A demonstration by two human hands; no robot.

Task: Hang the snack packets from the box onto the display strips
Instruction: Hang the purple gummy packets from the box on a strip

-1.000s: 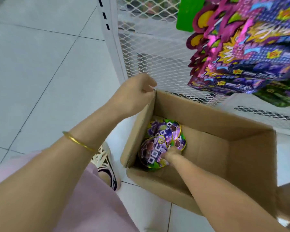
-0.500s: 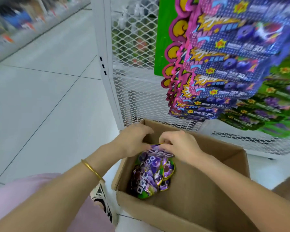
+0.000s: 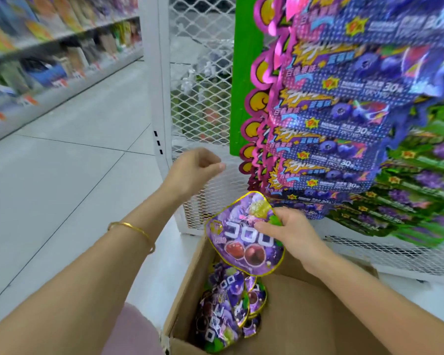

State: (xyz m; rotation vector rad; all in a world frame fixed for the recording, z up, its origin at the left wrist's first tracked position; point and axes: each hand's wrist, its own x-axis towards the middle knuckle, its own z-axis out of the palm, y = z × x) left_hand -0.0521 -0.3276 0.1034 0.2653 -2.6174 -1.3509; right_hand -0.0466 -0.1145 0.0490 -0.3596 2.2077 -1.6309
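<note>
Shop aisle, tiled floor (image 3: 75,175): a white mesh rack (image 3: 198,73) carries full display strips (image 3: 331,124) at upper right, with the cardboard box (image 3: 305,316) at its foot. The right hand (image 3: 290,234) pinches one purple snack packet (image 3: 244,242) by its upper right edge above the box's far left corner, long axis roughly upright. The left hand (image 3: 192,170) hovers empty up-left of it, fingers loosely curled. The strips lie up and right of the packet, so the right hand is judged nearer.

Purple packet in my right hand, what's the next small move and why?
Probably lift the purple packet up toward the hanging packets, bringing the left hand in to steady its top edge. The right hand pinches it just above the box, not yet hung, and the left hand holds nothing.
</note>
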